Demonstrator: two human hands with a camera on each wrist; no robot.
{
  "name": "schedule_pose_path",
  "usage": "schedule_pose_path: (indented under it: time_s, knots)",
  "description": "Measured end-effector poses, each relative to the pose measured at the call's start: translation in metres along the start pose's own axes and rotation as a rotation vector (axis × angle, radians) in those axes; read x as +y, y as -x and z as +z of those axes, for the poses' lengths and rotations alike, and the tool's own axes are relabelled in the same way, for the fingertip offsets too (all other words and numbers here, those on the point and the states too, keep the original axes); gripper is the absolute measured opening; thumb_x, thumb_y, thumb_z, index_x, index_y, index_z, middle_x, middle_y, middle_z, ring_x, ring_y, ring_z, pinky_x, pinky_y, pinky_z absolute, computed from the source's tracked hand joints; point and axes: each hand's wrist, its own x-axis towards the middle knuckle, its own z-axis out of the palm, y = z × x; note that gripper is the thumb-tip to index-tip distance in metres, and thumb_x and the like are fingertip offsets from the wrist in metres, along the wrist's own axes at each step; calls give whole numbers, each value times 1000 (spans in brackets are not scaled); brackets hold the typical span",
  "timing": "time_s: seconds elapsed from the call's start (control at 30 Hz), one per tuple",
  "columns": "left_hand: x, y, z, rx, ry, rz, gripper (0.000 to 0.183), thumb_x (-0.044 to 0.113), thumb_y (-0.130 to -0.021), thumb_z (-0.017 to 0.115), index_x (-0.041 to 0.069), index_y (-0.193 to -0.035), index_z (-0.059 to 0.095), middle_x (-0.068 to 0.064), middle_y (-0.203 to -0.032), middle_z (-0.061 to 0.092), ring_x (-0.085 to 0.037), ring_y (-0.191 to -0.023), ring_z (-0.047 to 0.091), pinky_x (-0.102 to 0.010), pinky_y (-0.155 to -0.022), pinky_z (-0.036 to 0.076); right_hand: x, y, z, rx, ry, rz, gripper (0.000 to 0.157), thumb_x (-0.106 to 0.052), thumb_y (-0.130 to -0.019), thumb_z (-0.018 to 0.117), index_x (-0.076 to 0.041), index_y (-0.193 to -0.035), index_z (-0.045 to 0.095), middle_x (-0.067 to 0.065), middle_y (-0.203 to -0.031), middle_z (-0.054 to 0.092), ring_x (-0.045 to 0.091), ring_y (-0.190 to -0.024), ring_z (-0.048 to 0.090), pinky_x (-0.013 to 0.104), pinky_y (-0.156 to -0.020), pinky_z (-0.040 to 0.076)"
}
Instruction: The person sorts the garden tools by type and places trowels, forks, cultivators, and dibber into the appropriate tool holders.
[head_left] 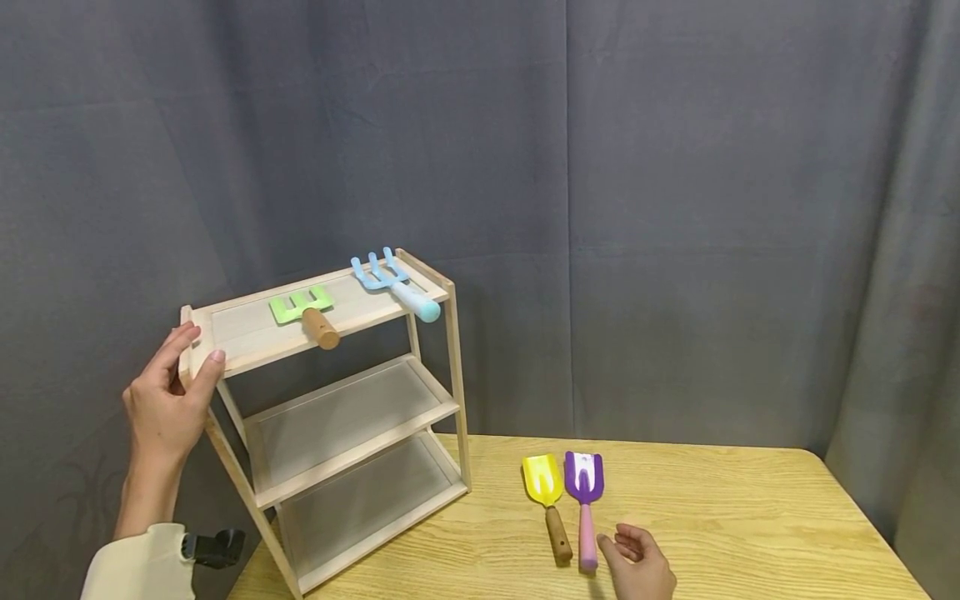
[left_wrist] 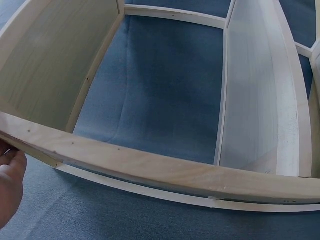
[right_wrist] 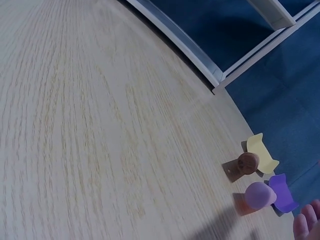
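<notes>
My left hand (head_left: 165, 408) grips the top left end of a three-tier wooden shelf (head_left: 356, 467), thumb over the front corner and fingers on the side rail. In the left wrist view, part of that hand (left_wrist: 10, 182) shows at the frame's end piece. My right hand (head_left: 641, 567) is just right of a purple toy shovel (head_left: 587, 508) with a pink handle, fingers loosely bent and holding nothing. Left of it on the table lies a yellow shovel (head_left: 543, 479) with a brown handle. In the right wrist view only some fingers (right_wrist: 302, 225) show, beside the purple blade.
On the shelf's top tier lie a green rake (head_left: 302, 304) with a brown handle and a light blue fork (head_left: 382, 275), both handles jutting past the front edge. The shelf stands angled on the wooden table (head_left: 720, 500). Grey curtains (head_left: 675, 208) hang behind.
</notes>
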Motion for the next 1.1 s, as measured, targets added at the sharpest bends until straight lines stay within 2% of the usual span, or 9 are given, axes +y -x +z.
schedule_pose_path:
  time_s: [0.13, 0.2, 0.37, 0.6, 0.87, 1.1]
  knots:
    - [0, 0, 1, -3, 0, -1, 41, 16, -87, 70, 2, -125, 65, -9, -133, 58, -6, -128, 45, -17, -99, 36, 3, -1, 2, -15, -4, 20, 38, -23, -79, 77, 5, -103, 67, 15, -91, 70, 24, -77, 69, 22, -62, 48]
    - [0, 0, 0, -5, -3, -1, 41, 16, -87, 70, 2, -125, 65, -8, -134, 58, -6, -129, 45, -18, -99, 36, 5, -1, 3, -36, -7, 25, 41, -25, -80, 77, 6, -104, 67, 15, -91, 70, 26, -78, 69, 21, -61, 48]
    - [0, 1, 0, -3, -4, 9, 41, 16, -87, 70, 2, -125, 65, -9, -133, 58, -5, -128, 45, -19, -100, 36, 12, -1, 8, -77, -12, 27, 44, -27, -80, 77, 8, -104, 65, 17, -89, 69, 31, -79, 69, 29, -60, 53]
    - [0, 0, 1, 8, 3, 22, 41, 15, -86, 71, 1, -123, 65, -9, -132, 59, -5, -127, 46, -18, -99, 36, 19, -1, 13, -93, -16, 40, 43, -24, -79, 77, 10, -102, 64, 19, -89, 69, 34, -78, 68, 35, -63, 56]
    - [1, 0, 0, 3, -1, 15, 41, 16, -86, 70, 1, -124, 65, -9, -132, 59, -5, -127, 46, -17, -99, 36, 22, 0, 17, -109, 8, 48, 41, -19, -76, 79, 11, -98, 64, 17, -82, 68, 34, -75, 68, 39, -62, 56]
    - [2, 0, 0, 3, 5, 16, 41, 15, -86, 70, 1, -124, 65, -10, -133, 59, -8, -129, 45, -19, -100, 36, 27, -3, 20, -126, 12, 49, 39, -17, -74, 78, 11, -97, 64, 13, -80, 67, 31, -75, 68, 37, -62, 56]
